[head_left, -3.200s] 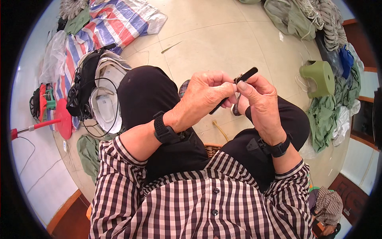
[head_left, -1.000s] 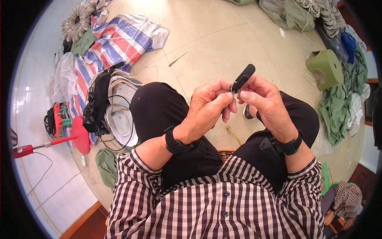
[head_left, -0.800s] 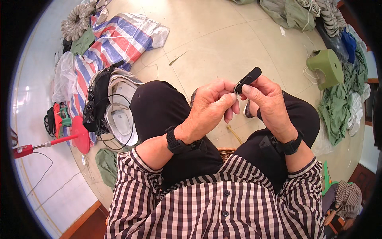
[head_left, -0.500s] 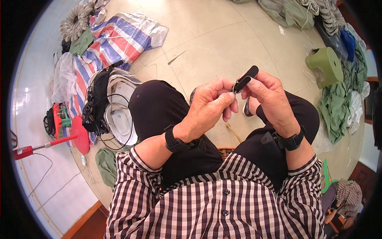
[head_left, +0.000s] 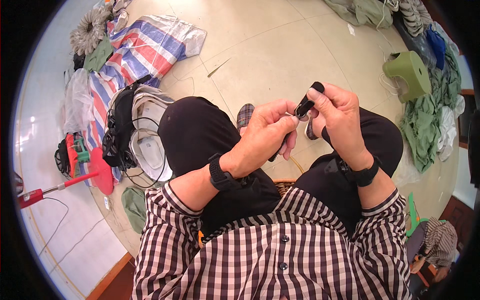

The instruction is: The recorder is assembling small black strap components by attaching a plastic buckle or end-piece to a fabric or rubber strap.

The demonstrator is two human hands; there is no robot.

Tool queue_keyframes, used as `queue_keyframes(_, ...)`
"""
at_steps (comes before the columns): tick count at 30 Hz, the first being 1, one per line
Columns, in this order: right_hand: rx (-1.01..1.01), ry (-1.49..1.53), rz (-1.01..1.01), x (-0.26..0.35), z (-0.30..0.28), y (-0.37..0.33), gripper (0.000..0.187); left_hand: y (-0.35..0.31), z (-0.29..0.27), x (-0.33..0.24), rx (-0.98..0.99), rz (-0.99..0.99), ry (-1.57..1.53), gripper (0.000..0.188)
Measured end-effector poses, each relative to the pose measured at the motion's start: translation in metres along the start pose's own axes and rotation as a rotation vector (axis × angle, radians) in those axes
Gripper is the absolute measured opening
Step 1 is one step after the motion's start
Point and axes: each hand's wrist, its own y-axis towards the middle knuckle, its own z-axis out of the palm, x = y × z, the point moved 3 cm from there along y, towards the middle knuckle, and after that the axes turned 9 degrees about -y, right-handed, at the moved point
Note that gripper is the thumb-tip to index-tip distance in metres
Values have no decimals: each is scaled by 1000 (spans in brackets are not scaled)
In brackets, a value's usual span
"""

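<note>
Between my two hands is a black strap [head_left: 311, 96], doubled over at its upper end, with a small shiny ring or buckle [head_left: 300, 110] at its lower end. My left hand [head_left: 270, 124] pinches it near the ring with thumb and fingertips. My right hand [head_left: 340, 111] grips the doubled end, its thumb pressed flat on the black material. Below my left fingers a dark strip [head_left: 274, 156] shows, partly hidden by the hand. Both hands are held above my knees.
On the left stand a white container with pale and black straps [head_left: 150, 150], a striped woven sheet [head_left: 150, 50] and a red round base with a pole [head_left: 101, 172]. Right are a green stool [head_left: 411, 75] and green cloth [head_left: 420, 135]. Another person [head_left: 437, 242] sits at lower right. A wicker basket [head_left: 285, 186] shows between my legs.
My right thumb has shifted up the strap toward its folded end, and the strap stands steeper. A dark strip has come into sight below my left hand.
</note>
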Motion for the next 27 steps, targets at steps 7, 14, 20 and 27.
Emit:
queue_keyframes(7, 232, 50, 54, -2, -4, 8, 15, -5, -7, 2, -69, -37, -53, 14)
queue_keyframes(14, 331, 65, 29, 8, -5, 5, 15, -6, -4, -8, -58, 119, 40, 12)
queue_keyframes(20, 257, 38, 84, 6, 2, 3, 15, -5, -4, -2, -83, 184, 177, 11)
queue_keyframes(27, 193, -49, 4, 6, 6, -1, 9, -6, -3, -2, -88, 177, 227, 11)
